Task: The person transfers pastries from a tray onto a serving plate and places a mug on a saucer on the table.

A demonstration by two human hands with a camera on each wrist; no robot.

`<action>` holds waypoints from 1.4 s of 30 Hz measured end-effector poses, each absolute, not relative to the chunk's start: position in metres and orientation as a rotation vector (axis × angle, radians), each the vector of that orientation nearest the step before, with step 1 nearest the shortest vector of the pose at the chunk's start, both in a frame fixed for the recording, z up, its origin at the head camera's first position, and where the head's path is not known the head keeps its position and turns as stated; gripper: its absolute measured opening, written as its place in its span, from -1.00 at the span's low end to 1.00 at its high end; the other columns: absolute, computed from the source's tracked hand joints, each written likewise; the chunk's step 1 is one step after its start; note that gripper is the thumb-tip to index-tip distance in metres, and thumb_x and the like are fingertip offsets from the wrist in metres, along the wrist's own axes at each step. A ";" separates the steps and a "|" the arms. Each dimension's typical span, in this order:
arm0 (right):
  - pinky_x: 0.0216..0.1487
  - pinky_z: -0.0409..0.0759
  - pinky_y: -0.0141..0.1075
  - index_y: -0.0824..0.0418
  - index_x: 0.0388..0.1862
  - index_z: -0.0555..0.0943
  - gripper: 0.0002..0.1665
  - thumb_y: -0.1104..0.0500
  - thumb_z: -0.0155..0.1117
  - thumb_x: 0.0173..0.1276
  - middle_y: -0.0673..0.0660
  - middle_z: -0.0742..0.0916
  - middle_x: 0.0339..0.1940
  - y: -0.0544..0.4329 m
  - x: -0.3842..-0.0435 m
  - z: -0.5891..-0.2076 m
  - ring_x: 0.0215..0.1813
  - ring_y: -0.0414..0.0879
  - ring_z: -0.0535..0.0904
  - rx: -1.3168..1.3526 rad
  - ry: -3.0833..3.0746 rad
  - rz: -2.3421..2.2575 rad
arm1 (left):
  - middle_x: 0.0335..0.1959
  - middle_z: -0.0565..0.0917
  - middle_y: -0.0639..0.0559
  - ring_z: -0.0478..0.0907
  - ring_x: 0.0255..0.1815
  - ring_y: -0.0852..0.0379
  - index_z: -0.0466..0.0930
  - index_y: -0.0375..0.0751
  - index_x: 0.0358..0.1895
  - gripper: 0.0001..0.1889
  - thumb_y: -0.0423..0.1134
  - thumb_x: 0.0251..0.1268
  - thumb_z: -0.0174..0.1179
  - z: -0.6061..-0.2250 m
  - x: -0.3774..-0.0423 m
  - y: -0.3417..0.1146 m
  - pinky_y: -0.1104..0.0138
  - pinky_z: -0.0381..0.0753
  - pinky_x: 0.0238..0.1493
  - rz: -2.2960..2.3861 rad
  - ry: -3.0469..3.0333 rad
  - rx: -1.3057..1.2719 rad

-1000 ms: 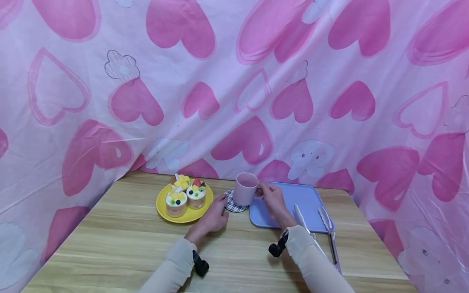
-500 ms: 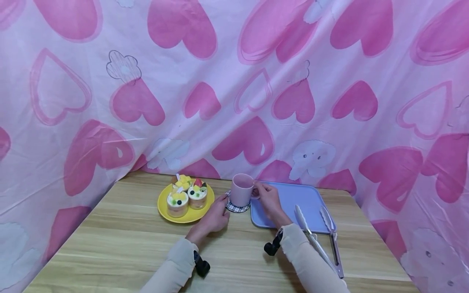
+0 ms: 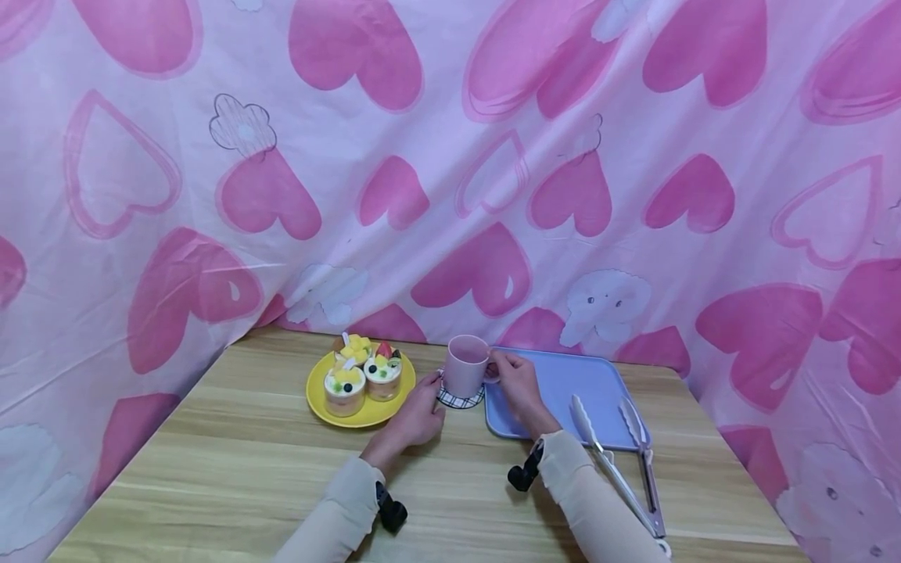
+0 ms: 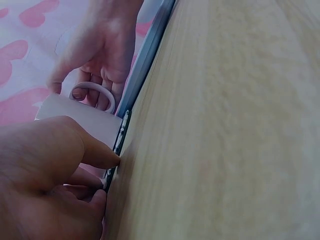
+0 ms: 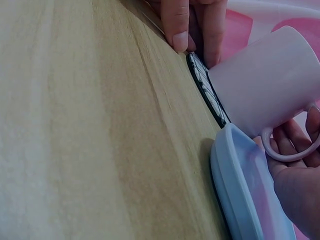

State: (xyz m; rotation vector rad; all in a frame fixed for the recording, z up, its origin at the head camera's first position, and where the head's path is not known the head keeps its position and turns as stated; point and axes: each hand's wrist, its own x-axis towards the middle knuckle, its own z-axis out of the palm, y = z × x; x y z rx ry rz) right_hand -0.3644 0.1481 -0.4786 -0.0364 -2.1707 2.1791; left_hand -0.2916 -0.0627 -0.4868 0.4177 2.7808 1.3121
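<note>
A pink mug (image 3: 465,374) stands upright on a round checked coaster (image 3: 461,402) near the back of the table. My right hand (image 3: 519,387) holds the mug's handle, its fingers passing through the loop in the right wrist view. At the coaster's left edge, my left hand (image 3: 418,414) pinches the rim between thumb and fingers. In the left wrist view the mug (image 4: 82,115) is partly hidden behind that hand. The mug's base (image 5: 227,97) sits over the coaster (image 5: 206,87) in the right wrist view, right beside the blue tray (image 5: 235,185).
Left of the hands, a yellow plate (image 3: 362,421) bears 3 dessert cups (image 3: 345,393) topped with fruit. The blue tray (image 3: 584,383) lies to the right, with metal tongs (image 3: 651,493) resting across its front edge. A pink heart-patterned curtain (image 3: 450,188) hangs behind the wooden table (image 3: 232,453).
The right hand has brought the mug slightly left and down onto the coaster, which it now covers more fully. The left hand has stayed at the coaster's edge.
</note>
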 end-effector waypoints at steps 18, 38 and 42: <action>0.03 0.67 -0.33 0.21 -0.12 0.84 -0.67 -0.02 0.35 0.59 -0.07 0.80 -0.27 0.141 -0.362 -0.481 0.00 -0.05 0.66 -0.016 -2.188 2.177 | 0.72 0.19 -0.42 0.17 0.74 -0.35 0.23 -0.57 0.61 -0.33 -0.44 0.53 0.18 -0.488 -0.291 -0.068 -0.16 0.22 0.72 1.291 2.813 0.445; 0.15 0.61 -0.24 0.32 -0.23 0.71 -0.48 -0.15 0.37 0.58 0.09 0.76 -0.18 0.136 -0.357 -0.486 0.03 0.00 0.62 0.015 -2.178 2.113 | 0.70 0.20 -0.48 0.22 0.71 -0.38 0.15 -0.56 0.65 -0.21 -0.34 0.48 0.27 -0.485 -0.290 -0.071 -0.17 0.26 0.70 1.287 2.854 0.390; 0.19 0.58 -0.18 0.25 -0.07 0.73 -0.40 -0.30 0.32 0.57 0.18 0.81 0.00 0.141 -0.352 -0.482 0.14 0.07 0.66 0.057 -2.333 1.957 | 0.71 0.21 -0.43 0.20 0.73 -0.35 0.08 -0.48 0.69 -0.16 -0.26 0.50 0.28 -0.481 -0.290 -0.073 -0.18 0.26 0.71 1.292 2.858 0.348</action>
